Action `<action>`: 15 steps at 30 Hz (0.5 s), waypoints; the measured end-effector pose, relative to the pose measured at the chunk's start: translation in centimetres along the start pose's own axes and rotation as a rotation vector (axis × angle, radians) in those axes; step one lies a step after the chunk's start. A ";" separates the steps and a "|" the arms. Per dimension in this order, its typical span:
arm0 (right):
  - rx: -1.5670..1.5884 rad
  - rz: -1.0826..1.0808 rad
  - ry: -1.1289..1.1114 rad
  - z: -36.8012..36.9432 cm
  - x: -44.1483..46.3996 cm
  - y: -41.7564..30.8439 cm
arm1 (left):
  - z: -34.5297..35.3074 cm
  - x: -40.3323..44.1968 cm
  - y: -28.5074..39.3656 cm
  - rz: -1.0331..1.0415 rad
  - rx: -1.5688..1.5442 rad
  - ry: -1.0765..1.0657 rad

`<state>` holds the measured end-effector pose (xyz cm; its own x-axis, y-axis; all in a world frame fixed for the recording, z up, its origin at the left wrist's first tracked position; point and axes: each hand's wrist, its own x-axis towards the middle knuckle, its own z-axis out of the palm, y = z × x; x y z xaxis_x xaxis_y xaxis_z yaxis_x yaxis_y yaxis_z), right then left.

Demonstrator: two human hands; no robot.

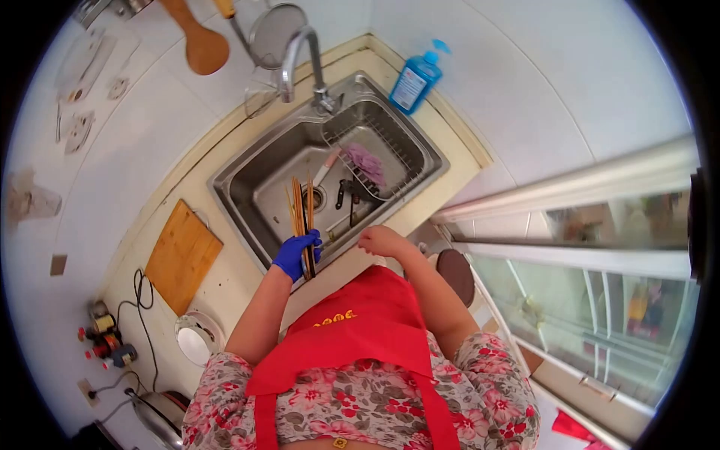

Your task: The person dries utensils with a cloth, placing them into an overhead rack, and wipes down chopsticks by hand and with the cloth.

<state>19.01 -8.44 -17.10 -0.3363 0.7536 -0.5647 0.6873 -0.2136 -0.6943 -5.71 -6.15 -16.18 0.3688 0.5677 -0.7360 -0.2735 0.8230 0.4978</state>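
Note:
My left hand (298, 255), in a blue rubber glove, is closed around a bundle of chopsticks (298, 210). Most are light wood and some are dark; they stand up over the front left of the steel sink (259, 169). My right hand (381, 241) is bare, its fingers curled in by the sink's front rim, and nothing shows in it. Down in the basin lie a pale-bladed utensil (327, 166) and some black-handled tools (346, 193), whose kind I cannot make out. A crumpled purple cloth or glove (365, 164) rests on a wire rack (395, 141).
The faucet (307, 56) arches over the back of the sink, and a blue pump bottle (416, 81) stands behind its right corner. To the left are a wooden cutting board (184, 257) and a white pot (197, 339). A window (577, 292) is at right.

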 end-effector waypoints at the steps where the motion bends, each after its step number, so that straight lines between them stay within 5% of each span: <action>1: 0.123 0.015 0.017 0.8 1.2 -0.1 | 0.0 0.2 -0.1 -0.009 -0.026 0.000; 7: 0.026 -0.026 0.013 4.8 15.9 5.1 | -0.8 2.5 0.6 0.063 -0.252 0.092; 9: -0.403 0.221 -0.121 6.4 20.7 8.5 | -0.7 3.1 0.8 0.085 -0.298 0.162; 10: -0.340 0.357 -0.149 6.1 21.7 9.0 | -0.8 3.2 0.8 0.089 -0.316 0.217; 15: -0.524 0.361 -0.321 5.3 24.2 10.9 | -1.8 4.7 0.2 0.107 -0.416 0.282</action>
<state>14.94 4.20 -40.69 -0.1466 0.4548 -0.8784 0.9835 -0.0281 -0.1787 -5.57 -3.36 -20.39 0.0815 0.5742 -0.8147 -0.6479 0.6516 0.3945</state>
